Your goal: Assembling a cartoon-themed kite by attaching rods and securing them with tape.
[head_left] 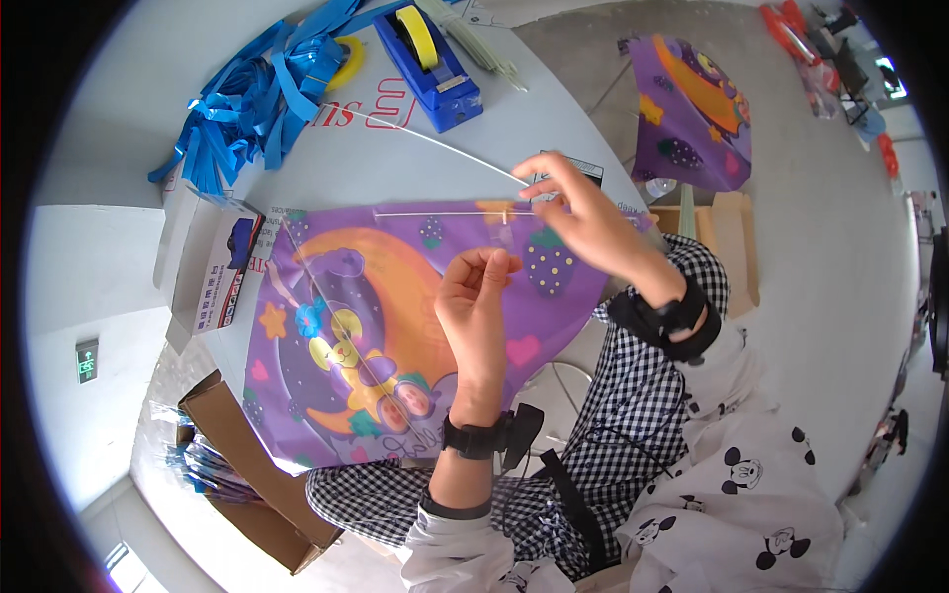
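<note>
A purple kite printed with a cartoon animal on an orange moon lies across the table edge and my lap. My right hand is over its upper right part, fingers closed around the end of a thin white rod that slants up to the left. A second white rod lies along the kite's upper edge, its right end passing by that hand. My left hand is above the kite's middle, thumb and forefinger pinched. A small translucent strip shows just above those fingertips; whether they hold it is unclear.
On the grey table sit a blue tape dispenser with a yellow roll, and a heap of blue ribbons. Pale rods lie behind. A similar purple kite stands to the right. An open cardboard box is at lower left.
</note>
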Demonstrator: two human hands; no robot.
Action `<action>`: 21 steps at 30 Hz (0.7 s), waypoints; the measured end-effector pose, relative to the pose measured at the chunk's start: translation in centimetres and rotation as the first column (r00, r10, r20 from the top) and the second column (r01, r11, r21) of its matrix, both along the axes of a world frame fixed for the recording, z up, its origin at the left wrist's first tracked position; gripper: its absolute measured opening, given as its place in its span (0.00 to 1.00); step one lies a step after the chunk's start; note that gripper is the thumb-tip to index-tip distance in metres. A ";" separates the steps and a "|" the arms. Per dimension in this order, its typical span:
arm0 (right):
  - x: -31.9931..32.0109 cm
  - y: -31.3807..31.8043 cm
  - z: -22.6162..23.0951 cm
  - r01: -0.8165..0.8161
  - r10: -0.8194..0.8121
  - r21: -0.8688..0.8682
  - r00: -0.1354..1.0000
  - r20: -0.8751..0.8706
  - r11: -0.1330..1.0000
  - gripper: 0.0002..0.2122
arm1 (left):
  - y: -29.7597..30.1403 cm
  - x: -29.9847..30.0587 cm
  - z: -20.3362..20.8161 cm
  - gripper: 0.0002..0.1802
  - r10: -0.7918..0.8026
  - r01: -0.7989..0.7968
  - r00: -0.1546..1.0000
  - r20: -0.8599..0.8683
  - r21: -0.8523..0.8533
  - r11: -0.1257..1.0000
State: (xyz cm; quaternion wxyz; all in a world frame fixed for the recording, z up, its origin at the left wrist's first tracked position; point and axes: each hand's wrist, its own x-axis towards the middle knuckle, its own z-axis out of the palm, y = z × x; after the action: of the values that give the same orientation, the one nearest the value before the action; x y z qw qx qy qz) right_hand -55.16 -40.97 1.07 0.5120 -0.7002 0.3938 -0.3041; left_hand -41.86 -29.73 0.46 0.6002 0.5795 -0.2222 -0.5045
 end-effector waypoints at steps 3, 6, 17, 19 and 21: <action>-1.4 -3.0 -0.8 -0.084 0.077 0.280 0.996 0.034 0.956 0.09 | 0.3 -0.1 -0.4 0.08 -0.060 0.059 0.996 0.068 0.018 0.998; -1.3 -3.9 -0.1 -0.290 0.262 0.501 0.957 0.126 0.816 0.13 | 0.1 0.1 -0.8 0.08 -0.105 0.096 0.988 0.117 0.077 0.992; 0.6 -3.4 -3.5 -0.174 0.201 0.191 0.971 -0.132 0.966 0.10 | -2.5 1.4 -2.6 0.12 -0.164 0.131 0.984 0.067 0.345 0.930; 1.1 -3.5 -4.2 -0.146 0.162 0.116 0.977 -0.139 0.982 0.10 | -3.7 1.7 -3.4 0.13 -0.156 0.113 0.985 0.073 0.410 0.905; 2.2 -3.9 -5.7 -0.100 0.102 0.027 0.991 -0.086 0.995 0.08 | -4.4 2.9 -5.1 0.15 -0.136 0.057 0.975 0.177 0.390 0.919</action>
State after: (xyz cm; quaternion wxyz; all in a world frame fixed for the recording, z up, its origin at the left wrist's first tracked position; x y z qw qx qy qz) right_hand -52.93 -44.83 -4.66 0.5168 -0.7261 0.3833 -0.2423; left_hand -38.94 -34.12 -4.62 0.4244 0.7215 -0.2072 -0.5063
